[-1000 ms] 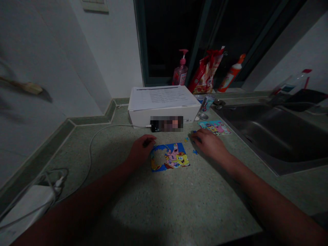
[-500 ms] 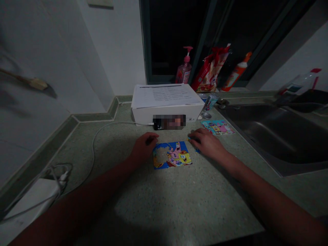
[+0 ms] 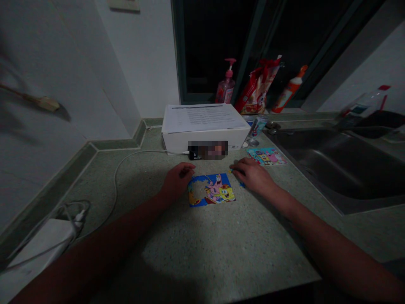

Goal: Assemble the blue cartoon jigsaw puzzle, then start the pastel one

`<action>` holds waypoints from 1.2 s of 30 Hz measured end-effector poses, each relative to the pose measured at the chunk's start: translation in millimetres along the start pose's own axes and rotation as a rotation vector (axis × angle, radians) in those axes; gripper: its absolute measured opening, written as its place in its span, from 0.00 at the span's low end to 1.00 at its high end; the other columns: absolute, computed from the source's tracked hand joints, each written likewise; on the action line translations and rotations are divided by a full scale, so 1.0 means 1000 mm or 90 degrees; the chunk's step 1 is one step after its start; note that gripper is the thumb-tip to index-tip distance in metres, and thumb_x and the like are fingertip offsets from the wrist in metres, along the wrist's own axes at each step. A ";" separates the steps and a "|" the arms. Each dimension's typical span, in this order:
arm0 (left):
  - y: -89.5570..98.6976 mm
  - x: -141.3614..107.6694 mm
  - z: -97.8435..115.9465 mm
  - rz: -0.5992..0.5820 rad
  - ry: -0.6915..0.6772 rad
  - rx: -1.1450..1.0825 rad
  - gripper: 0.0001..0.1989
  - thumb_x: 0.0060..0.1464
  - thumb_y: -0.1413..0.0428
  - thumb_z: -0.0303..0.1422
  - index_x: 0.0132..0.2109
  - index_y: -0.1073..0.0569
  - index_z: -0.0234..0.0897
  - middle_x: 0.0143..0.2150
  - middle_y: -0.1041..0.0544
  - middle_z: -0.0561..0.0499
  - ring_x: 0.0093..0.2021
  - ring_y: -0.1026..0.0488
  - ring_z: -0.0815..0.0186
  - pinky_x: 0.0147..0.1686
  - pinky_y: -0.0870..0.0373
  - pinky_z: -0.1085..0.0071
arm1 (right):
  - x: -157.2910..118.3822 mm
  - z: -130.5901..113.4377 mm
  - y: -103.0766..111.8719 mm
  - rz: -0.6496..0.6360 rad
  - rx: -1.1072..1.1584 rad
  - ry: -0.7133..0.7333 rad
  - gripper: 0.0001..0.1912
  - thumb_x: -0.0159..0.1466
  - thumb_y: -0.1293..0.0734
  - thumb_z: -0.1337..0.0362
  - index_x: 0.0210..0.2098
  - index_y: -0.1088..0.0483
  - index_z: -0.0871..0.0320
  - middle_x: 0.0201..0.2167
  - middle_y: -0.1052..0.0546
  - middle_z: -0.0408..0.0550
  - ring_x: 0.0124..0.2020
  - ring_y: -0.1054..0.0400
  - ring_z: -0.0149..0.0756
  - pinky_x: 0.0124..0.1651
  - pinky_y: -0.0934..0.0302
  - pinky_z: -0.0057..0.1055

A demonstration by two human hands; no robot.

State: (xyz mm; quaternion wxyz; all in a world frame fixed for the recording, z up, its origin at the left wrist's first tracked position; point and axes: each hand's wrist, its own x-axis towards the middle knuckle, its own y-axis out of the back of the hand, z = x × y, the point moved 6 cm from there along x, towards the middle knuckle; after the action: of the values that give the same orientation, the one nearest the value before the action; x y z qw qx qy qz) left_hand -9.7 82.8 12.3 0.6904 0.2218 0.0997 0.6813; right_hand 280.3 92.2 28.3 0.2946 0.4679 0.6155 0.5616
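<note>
A partly assembled cartoon jigsaw puzzle (image 3: 218, 191) lies flat on the speckled green countertop (image 3: 228, 245), with a gap in its left half showing the counter. My left hand (image 3: 177, 181) rests at the puzzle's upper left edge with its fingers curled, and I cannot tell whether they hold a piece. My right hand (image 3: 255, 177) lies at the upper right corner, its fingers reaching toward a small loose puzzle piece (image 3: 231, 171). Another blue loose piece (image 3: 242, 184) sits by that hand. Beyond it lies a colourful picture card (image 3: 266, 156).
A white box (image 3: 205, 141) topped with printed papers stands behind the puzzle, with a blurred object (image 3: 208, 150) against it. A steel sink (image 3: 335, 169) lies to the right. Bottles and a red bag stand by the window. A white cable (image 3: 115, 190) runs along the counter's left.
The view has shifted slightly. My right hand has slid a little left, closer to the puzzle's corner. My left hand keeps its place at the puzzle's edge.
</note>
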 end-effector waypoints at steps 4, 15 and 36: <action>0.000 0.000 -0.003 0.003 -0.008 -0.005 0.08 0.60 0.41 0.34 0.44 0.19 0.40 0.39 0.15 0.50 0.40 0.18 0.60 0.43 0.21 0.64 | 0.000 0.000 0.001 -0.005 -0.004 -0.005 0.15 0.74 0.35 0.66 0.54 0.18 0.58 0.50 0.19 0.59 0.53 0.23 0.50 0.59 0.30 0.42; -0.001 0.000 -0.003 -0.007 -0.005 -0.011 0.08 0.60 0.41 0.34 0.44 0.19 0.40 0.40 0.14 0.49 0.41 0.18 0.59 0.46 0.20 0.61 | 0.000 -0.002 0.003 -0.006 0.001 0.023 0.18 0.75 0.38 0.70 0.55 0.18 0.58 0.52 0.19 0.60 0.53 0.24 0.50 0.59 0.31 0.44; -0.001 0.000 -0.003 -0.008 -0.021 -0.027 0.09 0.60 0.41 0.33 0.45 0.19 0.39 0.38 0.15 0.50 0.39 0.18 0.61 0.41 0.21 0.65 | 0.005 0.007 0.004 -0.003 0.150 -0.020 0.06 0.65 0.31 0.69 0.37 0.20 0.56 0.38 0.18 0.53 0.40 0.24 0.45 0.46 0.32 0.39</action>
State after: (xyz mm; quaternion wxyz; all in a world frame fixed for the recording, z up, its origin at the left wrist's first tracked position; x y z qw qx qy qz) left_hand -10.2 83.0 9.8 0.7009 0.2179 0.0754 0.6750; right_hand 286.1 99.4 31.7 0.2482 0.5064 0.6739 0.4772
